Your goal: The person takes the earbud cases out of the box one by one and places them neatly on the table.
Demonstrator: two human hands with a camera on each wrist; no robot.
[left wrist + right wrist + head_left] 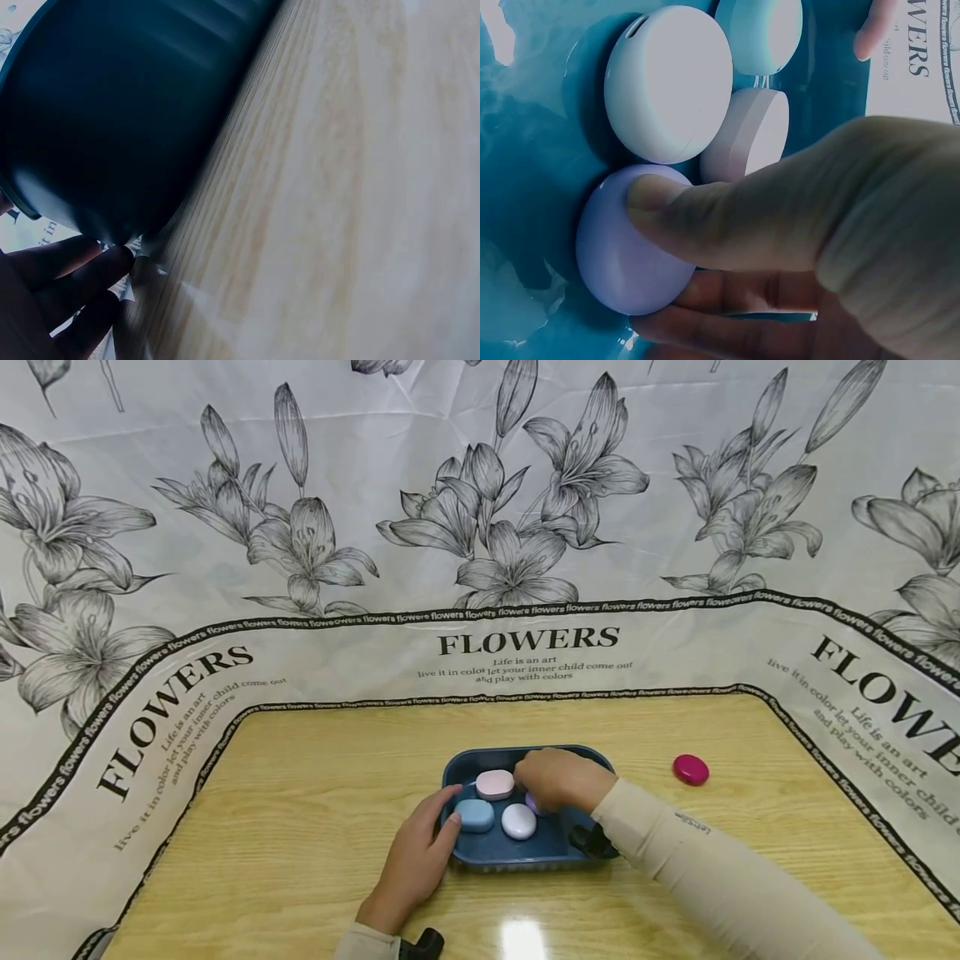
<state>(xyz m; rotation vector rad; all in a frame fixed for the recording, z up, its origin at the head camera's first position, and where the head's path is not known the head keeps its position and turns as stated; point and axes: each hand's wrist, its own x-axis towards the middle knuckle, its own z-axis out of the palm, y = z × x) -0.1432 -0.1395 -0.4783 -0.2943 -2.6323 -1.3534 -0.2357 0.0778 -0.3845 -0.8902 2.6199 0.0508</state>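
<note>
A dark blue oblong tub (517, 862) stands on the wooden table, with several small smooth rounded cases in it. My right hand (558, 779) reaches into it and grips a purple rounded case (615, 255), thumb on its face and fingers along its side. Beside that lie a white round case (518, 822) with a small slot at its edge, a pale pink case (495, 785) and a light blue case (474, 816). My left hand (420, 843) holds the tub's left end, with fingers against the outer wall in the left wrist view.
A magenta round case (691, 769) lies on the wooden table (322, 793), right of the tub. Behind and at both sides hangs a white floral cloth (525, 660) with printed lettering. A black wrist device (588, 841) on the right forearm overlaps the tub's front right corner.
</note>
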